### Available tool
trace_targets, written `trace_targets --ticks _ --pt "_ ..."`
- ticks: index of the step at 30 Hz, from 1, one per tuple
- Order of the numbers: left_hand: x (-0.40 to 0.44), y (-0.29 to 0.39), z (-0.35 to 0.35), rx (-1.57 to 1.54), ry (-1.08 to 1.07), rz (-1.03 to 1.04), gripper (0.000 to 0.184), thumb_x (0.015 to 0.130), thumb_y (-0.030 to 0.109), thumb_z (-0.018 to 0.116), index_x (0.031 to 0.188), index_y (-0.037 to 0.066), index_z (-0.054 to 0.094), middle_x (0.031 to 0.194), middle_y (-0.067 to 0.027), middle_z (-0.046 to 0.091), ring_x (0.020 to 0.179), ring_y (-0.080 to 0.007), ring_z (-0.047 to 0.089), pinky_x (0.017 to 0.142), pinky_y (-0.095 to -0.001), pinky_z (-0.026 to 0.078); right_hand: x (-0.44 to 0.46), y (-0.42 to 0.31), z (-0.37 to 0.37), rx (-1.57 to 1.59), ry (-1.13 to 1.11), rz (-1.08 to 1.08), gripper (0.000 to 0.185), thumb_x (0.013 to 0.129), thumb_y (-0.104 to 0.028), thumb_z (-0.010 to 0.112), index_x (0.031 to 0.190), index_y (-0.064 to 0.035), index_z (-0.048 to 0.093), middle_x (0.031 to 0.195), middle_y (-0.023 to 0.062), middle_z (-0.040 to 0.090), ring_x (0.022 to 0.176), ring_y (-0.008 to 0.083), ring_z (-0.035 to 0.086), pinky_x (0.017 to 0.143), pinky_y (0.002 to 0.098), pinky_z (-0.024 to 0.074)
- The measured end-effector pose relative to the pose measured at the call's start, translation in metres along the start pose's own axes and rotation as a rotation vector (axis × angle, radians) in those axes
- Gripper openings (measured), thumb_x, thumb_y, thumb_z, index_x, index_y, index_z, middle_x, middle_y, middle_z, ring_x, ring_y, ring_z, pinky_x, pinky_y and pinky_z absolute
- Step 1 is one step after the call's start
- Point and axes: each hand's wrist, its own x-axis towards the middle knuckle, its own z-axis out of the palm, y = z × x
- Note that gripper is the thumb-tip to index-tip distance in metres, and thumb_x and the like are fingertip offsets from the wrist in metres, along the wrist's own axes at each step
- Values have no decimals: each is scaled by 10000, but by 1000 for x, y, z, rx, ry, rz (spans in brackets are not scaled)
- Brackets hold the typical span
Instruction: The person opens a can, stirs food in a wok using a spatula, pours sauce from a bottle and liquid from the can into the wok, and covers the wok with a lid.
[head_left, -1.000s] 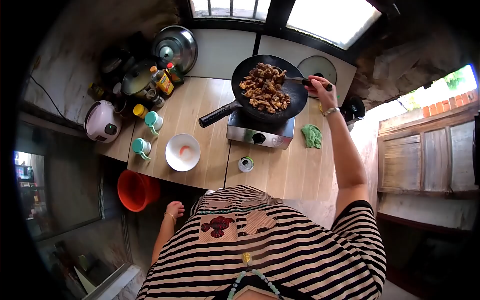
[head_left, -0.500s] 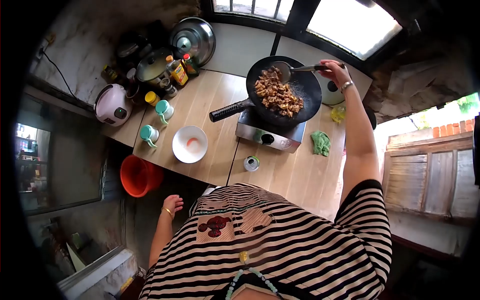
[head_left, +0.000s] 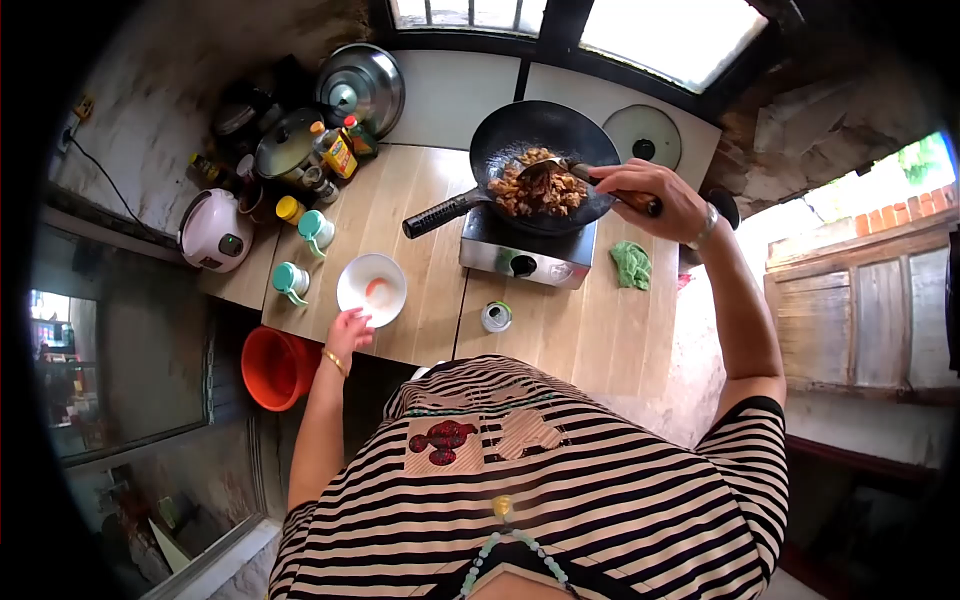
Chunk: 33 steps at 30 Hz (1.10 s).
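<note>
My right hand is wrapped around the handle of a metal wok spatula, whose head is down among the browned, chopped pieces of food. These lie in a black wok, which sits tilted on a silver single-burner stove. My left hand is at the near rim of a white bowl, its fingers loosely apart; whether they touch the rim is unclear. A little reddish-orange residue shows in the bowl.
An opened can and a green cloth lie near the stove. Two teal-lidded jars, sauce bottles and a pink rice cooker stand left. A glass lid leans behind; a red bucket is below the table edge.
My left hand has risen from beside the table to the bowl's near rim. My right hand has moved nearer and lower, bringing the spatula into the food. The wok is now tilted.
</note>
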Motion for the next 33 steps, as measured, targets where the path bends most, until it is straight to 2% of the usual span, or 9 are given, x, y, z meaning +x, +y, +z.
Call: trace_targets --ticks 7,10,13,14,17,23,26,29,33 --pt "22 139 96 116 -121 444 672 873 208 671 1424 34 329 1393 -155 419 919 -145 608 676 -254 509 -47 -62 16 22 82 54 244 767 -43 680 1010 -60 663 1212 117 639 937 242 634 791 360 517" --pt "42 155 123 264 -151 538 621 857 232 689 1378 38 413 1273 -145 537 882 -130 603 677 -246 497 -46 -56 68 37 112 101 243 754 -45 654 997 -53 644 1216 127 625 905 288 604 809 377 506" --pt "63 153 133 507 -281 399 505 850 224 688 1290 36 527 1076 -117 636 785 -113 606 634 -244 490 -39 -36 123 -82 172 125 280 744 -67 637 1023 -76 628 1239 118 606 888 294 577 813 386 508" --pt "75 140 133 547 -188 646 398 845 199 678 1194 23 603 846 -75 652 685 -102 592 577 -256 481 -37 -27 136 -109 187 108 301 751 -81 640 1051 -86 616 1236 115 603 918 301 574 815 382 509" --pt "55 160 140 542 -214 510 391 868 130 640 1238 25 572 866 -39 624 673 -94 577 558 -237 507 -31 -8 148 -133 300 101 313 753 -76 651 1063 -93 607 1230 119 605 922 313 579 820 384 508" --pt "58 156 140 601 -152 615 364 850 115 645 1198 16 602 812 -54 633 601 -103 571 536 -245 500 -10 -55 87 -5 342 175 267 740 -96 699 1002 -81 648 1177 153 637 976 332 625 835 385 519" --pt "77 143 139 651 -119 704 379 850 114 645 1213 16 599 805 -53 637 588 -102 571 531 -246 490 -3 -69 105 111 383 204 236 746 -103 690 978 -76 654 1158 157 646 985 325 635 849 387 517" --pt "75 143 141 639 -84 665 388 810 187 682 1157 18 633 947 -213 683 865 -318 668 796 -354 515 10 -54 153 -31 368 222 256 735 -84 659 990 -89 643 1195 139 624 911 303 618 817 379 516" --pt "67 149 141 638 -95 638 387 815 195 679 1160 25 635 941 -217 679 854 -321 666 792 -357 516 20 -3 190 -286 358 200 385 689 -85 689 1061 -115 592 1256 116 557 959 299 572 822 374 510"
